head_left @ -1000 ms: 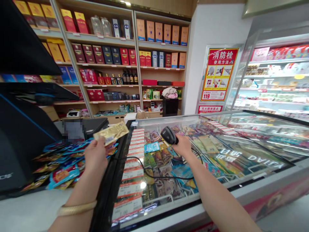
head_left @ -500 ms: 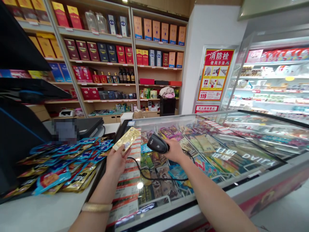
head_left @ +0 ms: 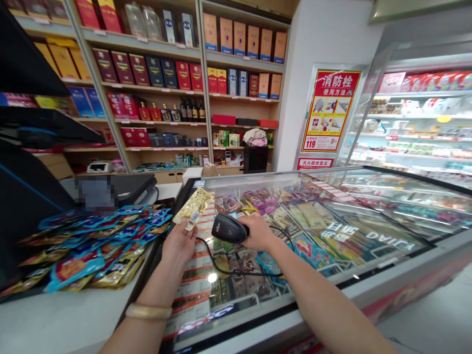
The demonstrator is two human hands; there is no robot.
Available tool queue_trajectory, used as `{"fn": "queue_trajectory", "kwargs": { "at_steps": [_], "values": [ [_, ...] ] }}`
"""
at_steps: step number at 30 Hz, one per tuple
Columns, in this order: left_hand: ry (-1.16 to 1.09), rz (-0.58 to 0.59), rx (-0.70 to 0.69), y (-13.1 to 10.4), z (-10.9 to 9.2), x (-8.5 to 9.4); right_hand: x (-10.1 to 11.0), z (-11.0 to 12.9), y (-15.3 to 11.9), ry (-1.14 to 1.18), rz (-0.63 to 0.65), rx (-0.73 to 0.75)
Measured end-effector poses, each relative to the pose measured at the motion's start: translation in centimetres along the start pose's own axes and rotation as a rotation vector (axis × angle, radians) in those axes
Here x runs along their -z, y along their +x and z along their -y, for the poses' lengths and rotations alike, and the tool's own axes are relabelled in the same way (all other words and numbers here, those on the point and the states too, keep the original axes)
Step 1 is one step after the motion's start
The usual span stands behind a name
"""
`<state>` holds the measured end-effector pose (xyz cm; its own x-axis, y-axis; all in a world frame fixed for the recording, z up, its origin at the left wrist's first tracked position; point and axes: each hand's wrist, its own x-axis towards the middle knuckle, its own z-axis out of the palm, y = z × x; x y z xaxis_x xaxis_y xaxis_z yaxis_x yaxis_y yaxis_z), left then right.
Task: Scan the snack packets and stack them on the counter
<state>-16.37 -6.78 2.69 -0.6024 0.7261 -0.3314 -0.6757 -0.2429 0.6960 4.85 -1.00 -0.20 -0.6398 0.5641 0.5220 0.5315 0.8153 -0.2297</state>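
My left hand [head_left: 179,242], below a gold bracelet-free wrist area, pinches the near end of a gold snack packet [head_left: 194,205]; a barcode label shows close to my fingertips. In my right hand [head_left: 260,232] is a black barcode scanner [head_left: 229,228], its head turned left toward the packet with a gap between them. The scanner's black cable [head_left: 224,269] loops over the glass top of the freezer [head_left: 236,307]. To the left of my left hand, a pile of blue and gold snack packets [head_left: 110,246] covers part of the white counter [head_left: 73,319].
A dark monitor stand [head_left: 25,196] rises at the left, beside a black device [head_left: 136,189] behind the packets. Shelves of boxed bottles [head_left: 158,73] line the back wall. A red poster [head_left: 331,110] hangs on the pillar, with a lit fridge [head_left: 424,118] at right.
The scanner in my right hand has moved left, nearer the gold packet. My left hand has turned the packet so that its barcode label shows more clearly.
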Motion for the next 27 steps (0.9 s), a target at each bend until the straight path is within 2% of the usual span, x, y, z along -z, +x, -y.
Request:
{"fn": "queue_trajectory", "kwargs": {
  "at_steps": [5, 12, 18, 22, 27],
  "values": [
    [-0.015, 0.033, 0.014, 0.1, 0.2, 0.1, 0.0, 0.3, 0.2, -0.016, 0.035, -0.016],
    [0.025, 0.016, 0.009, 0.0, 0.5, -0.2, 0.3, 0.6, 0.3, -0.037, 0.053, -0.027],
    [0.086, 0.045, -0.041, 0.4, 0.5, 0.3, 0.3, 0.7, 0.3, -0.044, 0.059, -0.039],
    [0.226, 0.082, -0.196, 0.5, 1.4, 0.4, 1.4, -0.4, 0.2, -0.077, 0.011, -0.134],
    [0.582, 0.201, -0.574, 0.9, 3.7, 0.0, 3.4, -3.3, -0.6, -0.253, -0.042, -0.456]
  ]
}}
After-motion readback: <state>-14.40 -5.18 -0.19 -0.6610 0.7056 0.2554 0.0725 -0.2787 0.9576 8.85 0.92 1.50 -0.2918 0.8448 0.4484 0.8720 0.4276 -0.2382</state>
